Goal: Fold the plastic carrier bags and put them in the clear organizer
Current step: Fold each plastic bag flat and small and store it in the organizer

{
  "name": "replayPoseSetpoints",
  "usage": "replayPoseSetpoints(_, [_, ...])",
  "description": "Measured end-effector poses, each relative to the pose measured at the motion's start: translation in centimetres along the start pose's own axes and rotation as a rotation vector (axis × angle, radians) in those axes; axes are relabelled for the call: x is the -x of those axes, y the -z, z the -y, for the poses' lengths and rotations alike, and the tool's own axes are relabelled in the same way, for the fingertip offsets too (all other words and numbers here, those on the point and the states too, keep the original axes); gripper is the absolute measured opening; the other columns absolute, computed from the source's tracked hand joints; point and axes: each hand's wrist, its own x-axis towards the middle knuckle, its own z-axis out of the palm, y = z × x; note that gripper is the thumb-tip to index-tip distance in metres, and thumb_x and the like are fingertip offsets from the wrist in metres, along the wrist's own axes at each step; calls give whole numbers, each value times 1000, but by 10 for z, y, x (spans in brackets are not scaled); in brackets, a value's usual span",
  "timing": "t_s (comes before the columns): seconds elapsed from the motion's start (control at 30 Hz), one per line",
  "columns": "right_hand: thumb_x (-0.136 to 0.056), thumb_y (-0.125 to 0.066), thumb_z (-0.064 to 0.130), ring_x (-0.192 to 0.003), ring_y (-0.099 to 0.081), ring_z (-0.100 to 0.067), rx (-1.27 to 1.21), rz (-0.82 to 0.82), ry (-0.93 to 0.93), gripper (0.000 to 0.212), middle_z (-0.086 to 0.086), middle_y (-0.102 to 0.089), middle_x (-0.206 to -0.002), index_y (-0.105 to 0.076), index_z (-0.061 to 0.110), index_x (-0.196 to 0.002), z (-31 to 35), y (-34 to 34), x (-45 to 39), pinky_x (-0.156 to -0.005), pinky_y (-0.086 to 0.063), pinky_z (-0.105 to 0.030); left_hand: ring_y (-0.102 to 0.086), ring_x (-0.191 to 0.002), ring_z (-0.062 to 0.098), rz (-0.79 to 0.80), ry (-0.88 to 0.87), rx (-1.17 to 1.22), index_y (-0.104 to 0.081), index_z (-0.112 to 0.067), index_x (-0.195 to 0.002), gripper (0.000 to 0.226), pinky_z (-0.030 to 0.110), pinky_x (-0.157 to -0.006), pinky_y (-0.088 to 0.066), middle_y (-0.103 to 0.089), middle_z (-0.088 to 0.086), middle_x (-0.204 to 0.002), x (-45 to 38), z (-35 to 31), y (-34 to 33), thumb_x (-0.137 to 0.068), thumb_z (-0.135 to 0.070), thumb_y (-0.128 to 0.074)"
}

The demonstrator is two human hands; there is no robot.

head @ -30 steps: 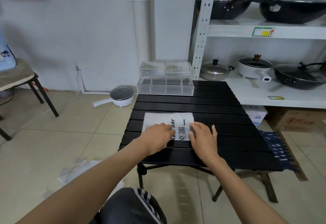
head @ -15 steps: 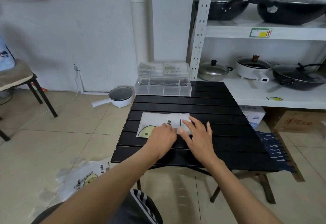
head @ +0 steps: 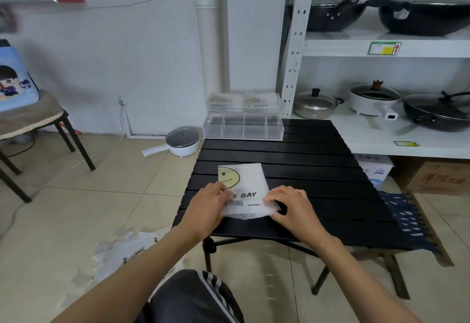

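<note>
A folded white plastic bag [head: 248, 185] with a yellow smiley face and the letters "DAY" lies near the front left of the black slatted table [head: 305, 167]. My left hand [head: 207, 207] holds its near left edge. My right hand [head: 292, 207] pinches its near right corner, which is lifted a little off the table. The clear organizer [head: 243, 128] stands at the table's far left edge, with folded bags stacked in its upper back section [head: 243, 101] and bare front compartments.
More white bags [head: 127, 256] lie on the tiled floor at the left of my knee. A small white electric pot [head: 181, 142] sits on the floor beyond the table. White shelves with pans [head: 381, 109] stand at the right. A chair [head: 38, 124] is at the far left.
The bag has been turned from lying crosswise to lying lengthwise, so the smiley now points away from me. Both hands have shifted to its near edge, and the right hand lifts a corner.
</note>
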Motion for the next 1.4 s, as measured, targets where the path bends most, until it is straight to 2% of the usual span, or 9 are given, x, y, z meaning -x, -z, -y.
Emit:
replayPoseSetpoints(0.17, [-79,-73,14,-102,-50,-4,-33,26,-124,41,22,-61,-114,-67,36,-113,6,-2,-8,-91,-30,-31,-54,-99,15,5,25,161,-65,-24,-119,28,32,-85,-47,-60,-7,-113,4,8,1,-92,-24,-59])
replayPoseSetpoints(0.33, [-91,-63,31,-90,-48,-5,-120,51,-262,7,16,-62,-91,-67,33,-87,8,-4,-25,-90,-30,-34,-52,-98,10,33,162,298,-68,-26,-110,20,26,-86,-42,-61,-10,-110,-7,12,4,-91,-27,-61])
replayPoseSetpoints(0.53, [-89,-59,45,-77,-49,-11,-81,-76,-423,30,8,-53,-68,-48,26,-70,12,-18,-34,-85,-32,-36,-61,-83,19,18,489,521,-66,-14,-96,16,31,-75,-47,-65,-4,-85,-30,10,4,-88,-28,-65])
replayPoseSetpoints(0.63, [-91,-58,40,-82,-55,-15,-66,-120,-495,14,9,-57,-76,-57,26,-92,15,-25,-39,-92,-34,-38,-62,-81,14,-14,567,528,-66,-15,-107,24,30,-76,-48,-67,-5,-87,-39,10,1,-87,-28,-67])
replayPoseSetpoints(0.73, [-90,-59,35,-88,-56,-14,-17,-140,-520,31,10,-61,-85,-55,28,-119,20,-29,-42,-88,-32,-35,-63,-79,11,-29,621,492,-61,-20,-116,30,31,-77,-52,-66,-8,-83,-44,8,-7,-87,-27,-67])
replayPoseSetpoints(0.93, [-89,-64,30,-95,-54,-18,117,-148,-468,56,1,-51,-111,-42,32,-140,19,-30,-41,-89,-36,-38,-60,-91,22,-32,479,275,-38,-25,-140,55,38,-80,-54,-45,0,-122,-44,6,-16,-90,-23,-61])
replayPoseSetpoints(1.1, [-91,-60,25,-103,-52,-20,454,-184,-309,21,3,-57,-123,-70,31,-108,23,-37,-39,-88,-32,-41,-48,-111,23,89,258,32,-48,-25,-134,40,38,-85,-51,-38,-2,-142,-44,6,-18,-95,-19,-46])
replayPoseSetpoints(1.2, [-93,-50,18,-109,-48,-18,476,-91,-408,27,6,-56,-125,-66,28,-112,23,-37,-39,-95,-26,-40,-46,-114,23,142,272,18,-50,-24,-134,38,36,-86,-49,-42,-2,-141,-47,7,-16,-97,-19,-43])
replayPoseSetpoints(1.4, [-95,-51,16,-106,-46,-19,404,-145,-530,20,0,-49,-119,-64,21,-110,32,-37,-41,-94,-29,-38,-50,-113,23,138,385,163,-56,-21,-131,37,37,-94,-49,-43,3,-136,-53,5,-18,-94,-17,-50])
